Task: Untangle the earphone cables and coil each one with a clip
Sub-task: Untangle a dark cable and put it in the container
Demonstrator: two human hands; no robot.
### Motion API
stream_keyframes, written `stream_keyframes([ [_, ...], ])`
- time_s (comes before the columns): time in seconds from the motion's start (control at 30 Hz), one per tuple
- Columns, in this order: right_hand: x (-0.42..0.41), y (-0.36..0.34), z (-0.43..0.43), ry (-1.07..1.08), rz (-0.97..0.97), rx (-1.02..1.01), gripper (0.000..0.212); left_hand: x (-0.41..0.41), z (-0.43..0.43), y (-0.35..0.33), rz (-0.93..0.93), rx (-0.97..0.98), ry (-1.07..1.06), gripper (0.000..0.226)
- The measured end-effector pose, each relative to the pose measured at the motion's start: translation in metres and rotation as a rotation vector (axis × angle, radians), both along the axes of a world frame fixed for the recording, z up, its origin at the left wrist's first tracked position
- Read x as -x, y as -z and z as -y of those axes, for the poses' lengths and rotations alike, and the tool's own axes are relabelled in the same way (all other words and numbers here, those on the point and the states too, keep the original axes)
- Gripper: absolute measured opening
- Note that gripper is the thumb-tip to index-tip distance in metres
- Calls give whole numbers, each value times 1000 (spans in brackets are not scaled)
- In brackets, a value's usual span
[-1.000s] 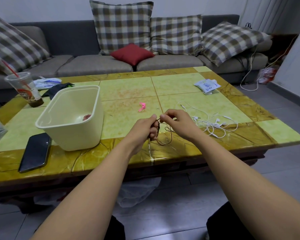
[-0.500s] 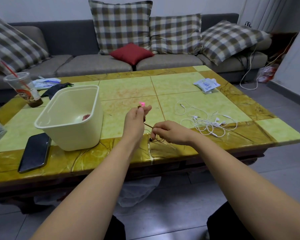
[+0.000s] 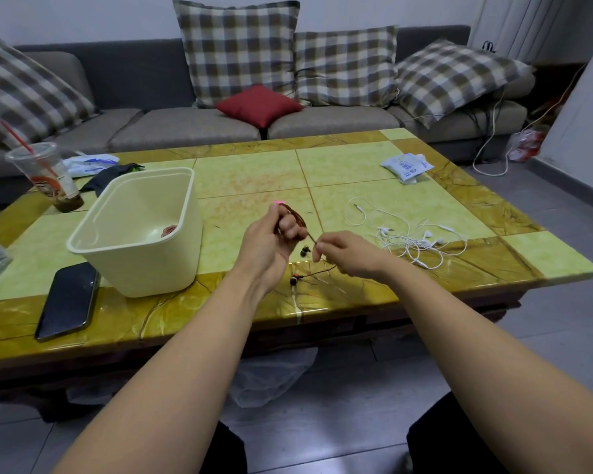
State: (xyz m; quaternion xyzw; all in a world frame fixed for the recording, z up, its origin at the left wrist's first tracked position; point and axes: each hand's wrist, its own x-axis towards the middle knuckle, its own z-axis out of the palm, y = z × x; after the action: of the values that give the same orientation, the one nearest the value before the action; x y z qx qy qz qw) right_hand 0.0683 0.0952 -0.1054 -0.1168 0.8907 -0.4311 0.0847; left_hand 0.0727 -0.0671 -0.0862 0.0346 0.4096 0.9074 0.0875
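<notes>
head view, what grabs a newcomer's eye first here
Both hands meet over the table's near edge: the left hand has a dark red cable looped round its fingers, and the right hand pinches its free length. Just right of them, tangled white earphones lie on the table. A cream tub stands to the left.

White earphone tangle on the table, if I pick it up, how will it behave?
Probably floppy: the white earphone tangle lies in loose, thin loops on the table. Likely light for its spread. Strands cross each other, so it may come up as one clump, with the plug end trailing.
</notes>
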Motion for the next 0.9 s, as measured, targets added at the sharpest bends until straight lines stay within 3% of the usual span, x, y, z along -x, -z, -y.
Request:
stream_keyframes([
  [0.07, -5, 0, 3, -138, 145, -25, 30, 3, 2, -1, 5, -75, -92, 32],
  [0.1, -7, -2, 4, -190, 178, -28, 30, 4, 2, 1, -20, 18, -132, 32],
  [0.23, -11, -13, 8, -219, 73, 15, 29, 4, 6, 20, -294, 1055, -281, 30],
  [0.3, -6, -13, 6, -107, -72, 31, 28, 2, 8, 25, -334, 1172, -146, 31],
  [0.4, 1, -9, 0, 59, -232, 87, 27, -3, 5, 23, -323, 1086, 52, 33],
  [0.53, 5, -2, -1, 78, -285, 102, 27, -8, 2, 11, -116, 635, 275, 34],
  [0.67, 3, -4, -3, 83, -215, 86, 26, -3, 6, 7, -1, 362, 229, 32],
  [0.9, -2, -4, -1, 65, -36, 116, 22, -2, 3, 9, 36, 331, 133, 32],
])
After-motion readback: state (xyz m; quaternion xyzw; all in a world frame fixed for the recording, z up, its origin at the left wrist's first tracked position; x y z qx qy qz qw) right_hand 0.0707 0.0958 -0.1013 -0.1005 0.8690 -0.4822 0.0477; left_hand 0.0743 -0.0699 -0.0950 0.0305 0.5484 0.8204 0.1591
